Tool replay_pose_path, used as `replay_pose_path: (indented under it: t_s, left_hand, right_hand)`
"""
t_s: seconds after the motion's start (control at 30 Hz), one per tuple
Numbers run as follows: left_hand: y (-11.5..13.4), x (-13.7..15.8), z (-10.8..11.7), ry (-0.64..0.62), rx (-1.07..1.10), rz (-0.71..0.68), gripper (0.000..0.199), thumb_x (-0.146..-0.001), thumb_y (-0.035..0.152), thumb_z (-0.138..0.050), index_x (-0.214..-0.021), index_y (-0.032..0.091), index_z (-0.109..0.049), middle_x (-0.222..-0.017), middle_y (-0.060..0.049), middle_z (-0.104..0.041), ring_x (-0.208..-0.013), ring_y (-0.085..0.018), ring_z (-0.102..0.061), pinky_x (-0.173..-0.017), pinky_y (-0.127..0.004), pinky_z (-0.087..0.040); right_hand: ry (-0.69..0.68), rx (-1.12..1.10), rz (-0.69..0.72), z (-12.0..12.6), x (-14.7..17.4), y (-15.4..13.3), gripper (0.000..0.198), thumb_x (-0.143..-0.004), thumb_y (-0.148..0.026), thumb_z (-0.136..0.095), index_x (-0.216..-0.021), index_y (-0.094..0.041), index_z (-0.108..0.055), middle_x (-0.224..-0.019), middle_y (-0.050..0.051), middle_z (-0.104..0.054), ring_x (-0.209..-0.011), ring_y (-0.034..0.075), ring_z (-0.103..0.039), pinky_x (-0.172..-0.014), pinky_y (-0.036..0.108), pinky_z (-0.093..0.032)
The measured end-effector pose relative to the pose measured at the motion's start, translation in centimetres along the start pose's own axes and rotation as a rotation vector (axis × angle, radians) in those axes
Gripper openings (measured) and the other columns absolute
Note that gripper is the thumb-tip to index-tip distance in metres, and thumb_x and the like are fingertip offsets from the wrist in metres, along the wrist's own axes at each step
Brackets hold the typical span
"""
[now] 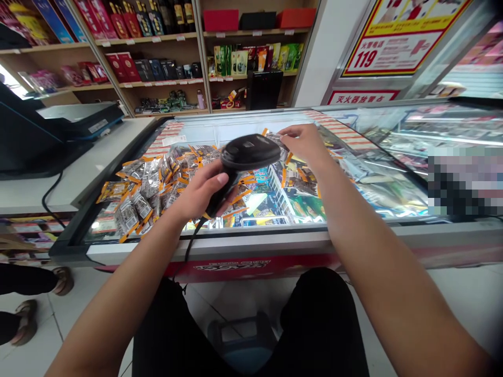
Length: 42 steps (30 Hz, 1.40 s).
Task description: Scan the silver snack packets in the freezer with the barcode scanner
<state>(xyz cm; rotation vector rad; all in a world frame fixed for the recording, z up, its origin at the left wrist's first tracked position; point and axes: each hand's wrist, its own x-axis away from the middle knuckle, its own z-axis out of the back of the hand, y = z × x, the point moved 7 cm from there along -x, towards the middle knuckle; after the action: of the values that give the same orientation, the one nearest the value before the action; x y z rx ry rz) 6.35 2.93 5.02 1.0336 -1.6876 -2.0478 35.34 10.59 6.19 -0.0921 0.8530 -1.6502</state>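
My left hand (206, 191) is wrapped around the grip of a black barcode scanner (251, 151), whose head tilts to the right over a glass-topped chest freezer (255, 242). A cord hangs from the bottom of the grip. Beyond the scanner head, my right hand (301, 140) pinches the edge of a small clear snack packet (275, 138) with orange ends; the scanner partly hides it. A heap of similar snack packets (151, 180) lies on the glass to the left of my left hand. A few more packets (299, 180) lie below my right hand.
Shelves with boxes and bottles (151, 34) stand behind the freezer. A counter (106, 152) with dark equipment is at the left. A person's feet (63, 280) show at lower left. Between my knees sits a blue-grey stool (247, 353). Another freezer section extends right.
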Motion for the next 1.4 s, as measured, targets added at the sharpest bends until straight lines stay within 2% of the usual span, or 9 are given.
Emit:
replay_pose_path:
  t_s: [0.1, 0.27, 0.47, 0.6, 0.77, 0.93, 1.07, 1.27, 1.4]
  left_hand:
    - [0.1, -0.1, 0.9, 0.116, 0.041, -0.043, 0.062, -0.097, 0.079, -0.070, -0.124, 0.024, -0.063, -0.068, 0.004, -0.063, -0.035, -0.012, -0.049, -0.036, -0.026, -0.035]
    - [0.1, -0.3, 1.7, 0.201, 0.055, -0.052, 0.062, -0.097, 0.080, -0.069, -0.119, 0.024, -0.059, -0.066, 0.007, -0.060, -0.035, -0.011, -0.047, -0.036, -0.027, -0.035]
    - [-0.2, -0.2, 1.4, 0.169, 0.071, -0.014, 0.058, -0.097, 0.077, -0.073, -0.117, 0.024, -0.059, -0.066, 0.006, -0.063, -0.034, -0.012, -0.049, -0.035, -0.026, -0.035]
    - [-0.3, -0.3, 1.2, 0.133, 0.093, -0.011, 0.061, -0.096, 0.076, -0.074, -0.122, 0.023, -0.059, -0.067, 0.007, -0.063, -0.035, -0.012, -0.051, -0.035, -0.025, -0.035]
    - [-0.4, -0.4, 1.1, 0.117, 0.089, -0.014, 0.060, -0.095, 0.076, -0.074, -0.119, 0.024, -0.058, -0.068, 0.007, -0.063, -0.034, -0.011, -0.050, -0.035, -0.024, -0.035]
    - [-0.6, -0.3, 1.0, 0.103, 0.079, 0.004, 0.049, -0.097, 0.070, -0.075, -0.104, 0.024, -0.056, -0.068, 0.004, -0.065, -0.035, -0.012, -0.053, -0.035, -0.025, -0.038]
    - [-0.8, 0.0, 0.7, 0.072, 0.035, 0.025, 0.044, -0.102, 0.066, -0.075, -0.109, 0.024, -0.062, -0.070, 0.003, -0.067, -0.036, -0.013, -0.055, -0.035, -0.025, -0.039]
    - [-0.5, 0.0, 0.4, 0.031, -0.023, -0.002, 0.050, -0.100, 0.071, -0.076, -0.112, 0.023, -0.066, -0.069, 0.003, -0.067, -0.034, -0.013, -0.053, -0.033, -0.024, -0.039]
    - [-0.5, -0.1, 0.0, 0.008, -0.031, 0.017, 0.052, -0.099, 0.073, -0.078, -0.106, 0.024, -0.064, -0.068, 0.002, -0.066, -0.034, -0.012, -0.052, -0.033, -0.024, -0.038]
  right_hand:
    - [-0.009, -0.177, -0.095, -1.6, -0.4, 0.5, 0.028, -0.103, -0.032, -0.074, -0.121, -0.019, -0.091, -0.112, 0.013, -0.089, -0.108, 0.035, -0.083, -0.100, 0.049, -0.065]
    - [-0.281, -0.157, -0.054, -4.8, 0.1, -0.5, 0.029, -0.105, -0.038, -0.075, -0.121, -0.020, -0.090, -0.104, 0.014, -0.090, -0.098, 0.036, -0.086, -0.095, 0.052, -0.069]
    - [-0.035, 0.301, -0.179, 0.4, -1.4, 4.6, 0.048, -0.105, -0.043, -0.073, -0.142, -0.014, -0.085, -0.143, 0.028, -0.081, -0.144, 0.052, -0.071, -0.122, 0.071, -0.054]
    - [-0.117, 0.446, -0.304, 0.9, -1.6, 8.3, 0.054, -0.100, -0.055, -0.081, -0.134, -0.012, -0.088, -0.141, 0.035, -0.078, -0.144, 0.062, -0.066, -0.120, 0.087, -0.041]
    - [-0.243, 0.344, -0.039, -1.9, -1.6, 6.4, 0.031, -0.101, -0.040, -0.081, -0.127, -0.027, -0.093, -0.131, 0.017, -0.087, -0.136, 0.049, -0.074, -0.124, 0.066, -0.051]
    - [-0.256, 0.429, -0.088, -2.2, -2.2, 6.4, 0.059, -0.097, -0.043, -0.086, -0.150, -0.018, -0.082, -0.149, 0.022, -0.080, -0.143, 0.046, -0.071, -0.123, 0.058, -0.055]
    - [-0.246, 0.331, -0.177, -1.3, -2.2, 7.1, 0.070, -0.087, -0.043, -0.096, -0.146, -0.009, -0.079, -0.146, 0.030, -0.078, -0.133, 0.048, -0.075, -0.113, 0.059, -0.061]
    - [0.032, -0.195, -0.062, 1.1, -1.2, 3.6, 0.056, -0.093, -0.040, -0.090, -0.146, -0.026, -0.076, -0.134, 0.011, -0.081, -0.116, 0.035, -0.080, -0.094, 0.051, -0.072]
    - [0.047, -0.362, 0.015, 1.3, 0.0, 0.4, 0.056, -0.097, -0.052, -0.088, -0.149, -0.036, -0.074, -0.140, 0.007, -0.079, -0.126, 0.037, -0.078, -0.091, 0.051, -0.076]
